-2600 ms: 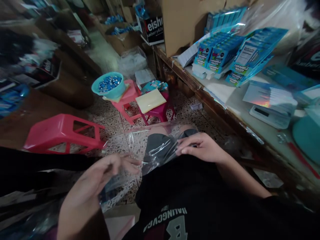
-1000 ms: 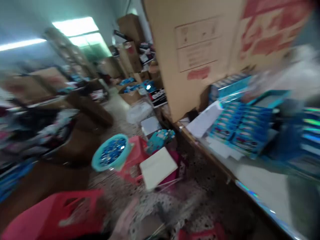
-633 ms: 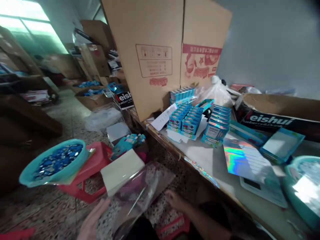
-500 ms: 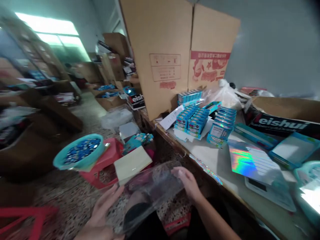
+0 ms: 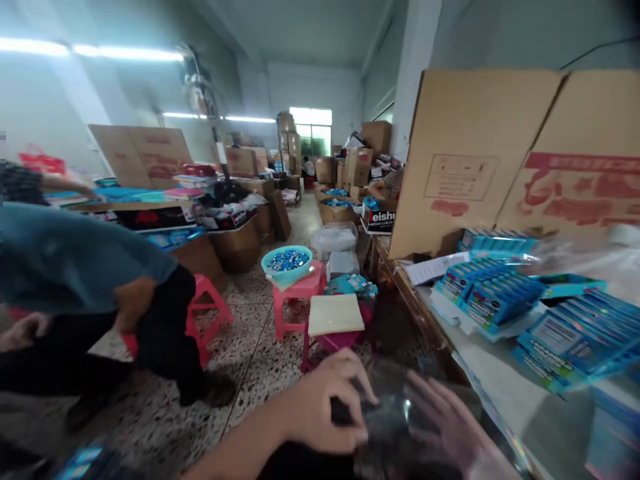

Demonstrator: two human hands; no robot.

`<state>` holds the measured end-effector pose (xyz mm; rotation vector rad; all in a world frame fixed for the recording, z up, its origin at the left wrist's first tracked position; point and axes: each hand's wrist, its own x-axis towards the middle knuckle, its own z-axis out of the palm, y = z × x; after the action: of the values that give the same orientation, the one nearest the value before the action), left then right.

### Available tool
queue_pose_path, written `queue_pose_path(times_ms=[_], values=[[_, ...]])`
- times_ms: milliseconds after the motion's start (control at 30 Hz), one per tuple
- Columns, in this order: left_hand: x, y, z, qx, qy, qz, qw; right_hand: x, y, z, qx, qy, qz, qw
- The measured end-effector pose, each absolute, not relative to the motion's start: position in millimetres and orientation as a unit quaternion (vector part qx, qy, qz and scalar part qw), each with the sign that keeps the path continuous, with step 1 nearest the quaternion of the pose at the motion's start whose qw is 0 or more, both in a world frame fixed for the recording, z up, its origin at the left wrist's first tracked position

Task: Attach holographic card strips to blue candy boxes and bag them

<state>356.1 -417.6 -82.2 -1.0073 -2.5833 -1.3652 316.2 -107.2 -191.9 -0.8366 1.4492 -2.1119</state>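
Observation:
A clear plastic bag (image 5: 387, 417) hangs low in front of me, above my dark-clothed lap. My left hand (image 5: 333, 403) is closed with curled fingers, thumb and fingertips pinching the bag's near edge. On the bag's other side is my right hand (image 5: 450, 417), its fingers stretched out and slightly blurred against the film. Whether it lies inside the bag or behind it I cannot tell. Beyond my hands, a pale flat sheet or pad (image 5: 335, 315) rests on a dark pink stool.
Rows of blue printed packets (image 5: 490, 290) stand on the table (image 5: 505, 373) at right, before a tall cardboard panel (image 5: 470, 140). A turquoise basin (image 5: 270, 267) of small blue packets sits on a pink stool (image 5: 297, 290). At left, a person in a blue top (image 5: 85, 260) bends over.
My view has swung left, so the table sits further right and a bending person shows at left. My left hand has gone from spread fingers to a pinch on the bag.

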Motion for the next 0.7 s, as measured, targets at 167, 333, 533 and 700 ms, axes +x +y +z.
queue_pose_path(times_ms=[167, 333, 533, 700], values=[[362, -451, -65, -0.118, -0.913, -0.389, -0.037, 334, -114, -166, -0.348, 0.676, -0.637, 0.125], [416, -410, -25, -0.217, -0.925, -0.304, 0.071, 332, -132, -155, -0.395, 0.790, -0.441, 0.157], [410, -364, -47, -0.380, -0.905, -0.138, 0.133, 329, -166, -117, -0.534, 0.666, -0.503, 0.133], [376, -384, -65, -0.455, -0.861, -0.196, 0.118, 344, -172, -116, -0.497, 0.676, -0.531, 0.115]])
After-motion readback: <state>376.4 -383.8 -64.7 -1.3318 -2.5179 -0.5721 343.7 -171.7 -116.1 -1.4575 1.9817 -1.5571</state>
